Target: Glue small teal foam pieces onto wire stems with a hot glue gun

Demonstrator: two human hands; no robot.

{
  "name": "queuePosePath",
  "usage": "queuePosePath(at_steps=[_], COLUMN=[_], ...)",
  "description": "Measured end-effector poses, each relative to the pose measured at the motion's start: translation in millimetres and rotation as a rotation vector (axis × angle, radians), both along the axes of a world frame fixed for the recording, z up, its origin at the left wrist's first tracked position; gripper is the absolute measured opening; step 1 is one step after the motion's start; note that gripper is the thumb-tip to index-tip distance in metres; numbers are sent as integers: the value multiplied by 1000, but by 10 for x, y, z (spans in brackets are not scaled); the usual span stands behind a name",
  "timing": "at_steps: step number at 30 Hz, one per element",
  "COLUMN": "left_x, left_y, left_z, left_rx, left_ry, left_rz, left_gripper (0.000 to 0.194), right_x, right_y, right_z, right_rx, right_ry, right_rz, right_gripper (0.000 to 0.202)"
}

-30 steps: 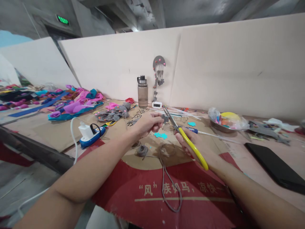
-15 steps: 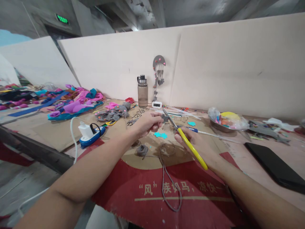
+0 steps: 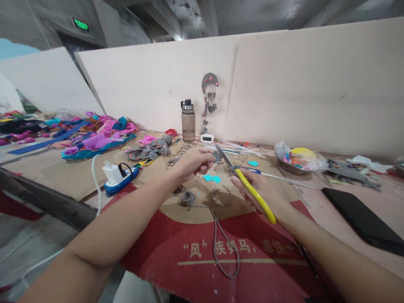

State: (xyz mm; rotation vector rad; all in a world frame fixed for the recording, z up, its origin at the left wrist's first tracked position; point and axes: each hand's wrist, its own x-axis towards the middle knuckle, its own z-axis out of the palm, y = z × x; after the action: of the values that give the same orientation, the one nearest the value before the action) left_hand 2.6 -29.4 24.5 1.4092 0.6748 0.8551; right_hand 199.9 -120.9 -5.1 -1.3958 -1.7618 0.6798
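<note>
Yellow-handled scissors (image 3: 252, 191) are held in my right hand (image 3: 260, 187), blades pointing up and to the left. My left hand (image 3: 196, 163) pinches a small dark grey piece (image 3: 217, 156), which sticks out beyond the fingertips close to the blade tips. Under the hands, bright blue flower-shaped pieces (image 3: 211, 179) lie on the cardboard. Nearer to me are a small bundle of grey cord (image 3: 187, 198) and a long loop of the same cord (image 3: 216, 235) across the red part of the cardboard (image 3: 158, 248).
A bottle (image 3: 188, 124) and small white clock (image 3: 207, 138) stand by the back board. Left are a power strip (image 3: 121, 182), grey felt pieces (image 3: 148, 150) and colourful scraps (image 3: 101, 136). Right are a metal bowl (image 3: 292, 168) and black phone (image 3: 361, 219).
The view has shifted slightly. The grey piece at my left fingertips has turned a little and shows more of its flat face. Both hands keep nearly the same places.
</note>
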Motion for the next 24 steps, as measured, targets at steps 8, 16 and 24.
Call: queuePosePath(at_steps=[8, 16, 24], left_x=[4, 9, 49], left_y=[26, -5, -63], left_z=[-13, -2, -28], left_rx=[4, 44, 80], left_ry=[10, 48, 123], left_rz=[35, 31, -6], left_gripper=[17, 21, 18], right_x=[-17, -11, -6], right_y=[3, 108, 122], right_z=[14, -131, -50], right_rx=[58, -162, 25], right_ry=[41, 374, 329], right_rz=[6, -47, -90], right_gripper=[37, 47, 49])
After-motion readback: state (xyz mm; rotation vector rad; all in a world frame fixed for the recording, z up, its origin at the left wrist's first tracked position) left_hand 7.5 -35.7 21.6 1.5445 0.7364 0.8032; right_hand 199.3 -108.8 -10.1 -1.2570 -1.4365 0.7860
